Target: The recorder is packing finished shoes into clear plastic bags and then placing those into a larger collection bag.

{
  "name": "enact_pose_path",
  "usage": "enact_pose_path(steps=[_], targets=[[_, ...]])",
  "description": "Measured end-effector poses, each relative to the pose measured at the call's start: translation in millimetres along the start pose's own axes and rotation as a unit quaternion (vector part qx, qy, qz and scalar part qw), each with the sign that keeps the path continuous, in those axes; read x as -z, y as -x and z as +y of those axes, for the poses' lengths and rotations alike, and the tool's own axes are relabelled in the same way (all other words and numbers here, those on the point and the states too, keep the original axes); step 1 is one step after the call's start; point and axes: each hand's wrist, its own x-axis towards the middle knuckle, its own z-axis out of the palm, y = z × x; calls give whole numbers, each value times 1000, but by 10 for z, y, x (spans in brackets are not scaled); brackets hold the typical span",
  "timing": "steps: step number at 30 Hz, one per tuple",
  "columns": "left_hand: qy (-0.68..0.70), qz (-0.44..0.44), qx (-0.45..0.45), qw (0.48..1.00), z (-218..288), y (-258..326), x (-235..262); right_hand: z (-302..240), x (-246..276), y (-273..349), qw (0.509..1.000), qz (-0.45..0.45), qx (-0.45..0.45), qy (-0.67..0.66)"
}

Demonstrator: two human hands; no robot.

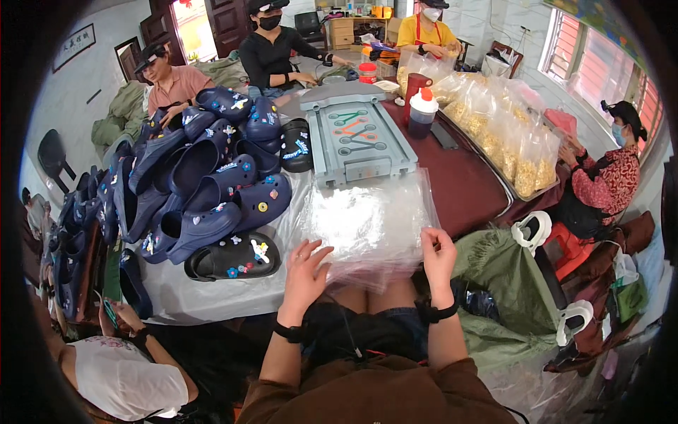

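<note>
A stack of clear plastic bags (360, 219) lies on the table in front of me, its near edge hanging over my lap. My left hand (305, 275) is at the stack's near left corner, fingers apart and slightly bent. At the near right corner, the closed fingers of my right hand (439, 256) pinch the edge of a bag. A black clog (236, 258) with colourful charms sits just left of my left hand. Beyond the bags stands a grey plastic case (360, 138) with a patterned lid, touching the stack's far edge.
Navy clogs (212, 169) form a high heap on the left. A dark bottle with a white cap (422, 113) stands right of the case, near a tray (537, 191) of bagged yellow food. Several people work around the table. A green sack (501, 290) lies at my right.
</note>
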Motion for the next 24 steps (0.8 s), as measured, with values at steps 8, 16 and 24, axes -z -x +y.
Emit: enact_pose_path(steps=[8,16,24], targets=[[-82,27,-99,991,436,-243,-15,-159,-99,-173,981,-14,-33,-191],[24,-25,2,999,-31,-200,-328,-161,-57,-62,962,-23,-63,-265],[-22,-11,-124,992,433,-218,-261,-468,-106,257,962,-71,-43,-260]])
